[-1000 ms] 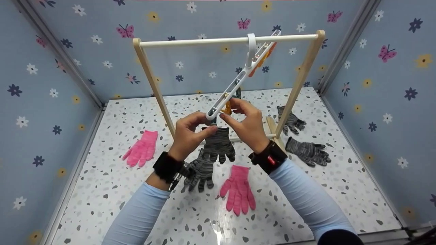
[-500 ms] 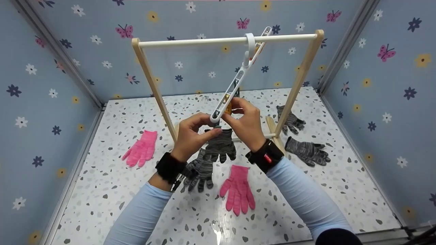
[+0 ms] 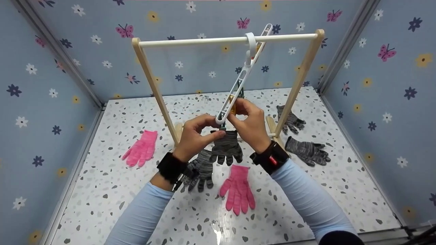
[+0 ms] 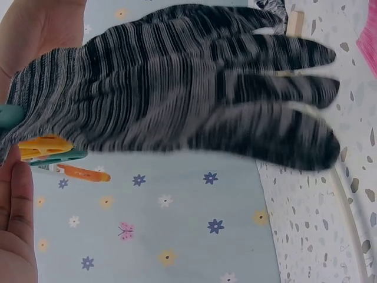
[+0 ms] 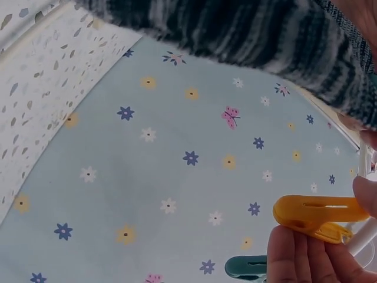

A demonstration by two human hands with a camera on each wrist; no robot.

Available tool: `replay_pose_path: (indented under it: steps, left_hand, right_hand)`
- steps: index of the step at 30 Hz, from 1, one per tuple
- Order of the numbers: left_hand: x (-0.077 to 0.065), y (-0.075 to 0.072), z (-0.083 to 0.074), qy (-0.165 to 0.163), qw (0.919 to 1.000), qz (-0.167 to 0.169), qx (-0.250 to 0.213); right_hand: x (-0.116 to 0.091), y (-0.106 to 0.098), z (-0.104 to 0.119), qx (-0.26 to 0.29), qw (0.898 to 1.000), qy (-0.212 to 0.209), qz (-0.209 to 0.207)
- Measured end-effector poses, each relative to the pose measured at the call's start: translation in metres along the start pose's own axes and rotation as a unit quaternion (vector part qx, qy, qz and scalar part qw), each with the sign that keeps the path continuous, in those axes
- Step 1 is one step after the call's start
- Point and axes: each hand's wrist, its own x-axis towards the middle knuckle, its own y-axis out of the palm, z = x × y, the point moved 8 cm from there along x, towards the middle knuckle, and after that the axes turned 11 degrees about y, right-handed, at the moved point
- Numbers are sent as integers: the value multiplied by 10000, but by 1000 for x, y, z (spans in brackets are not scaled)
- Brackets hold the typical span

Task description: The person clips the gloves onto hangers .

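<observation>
A white hanger with colored clips hangs by its hook from a rack's bar. From the green clip at its near end hangs a striped grey glove, cuff up, fingers down. My left hand pinches this green clip, its thumb at the glove's cuff. Beside it, my right hand grips the yellow clip between thumb and fingers. In the left wrist view the grey glove covers much of the scene, and the green clip shows at its cuff.
The wooden rack stands on a speckled floor. Lying there are a pink glove at left, another pink glove in front, a grey glove behind my left wrist, and two grey gloves at right. Patterned walls surround it.
The hanger has swung, its near end moving right with the grey glove and its far end shifting left. Both hands keep their grip, and my left hand has followed to the right.
</observation>
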Motion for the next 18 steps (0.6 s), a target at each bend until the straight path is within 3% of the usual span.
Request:
replay_pose_path:
  steps: [8, 18]
  left_hand:
    - [-6, -6, 7, -172, 9998, 89, 78]
    - [-18, -26, 28, -469, 9963, -190, 688]
  right_hand:
    - [-1, -11, -8, -89, 9998, 164, 1]
    - [-3, -22, -8, -35, 9995, 187, 267]
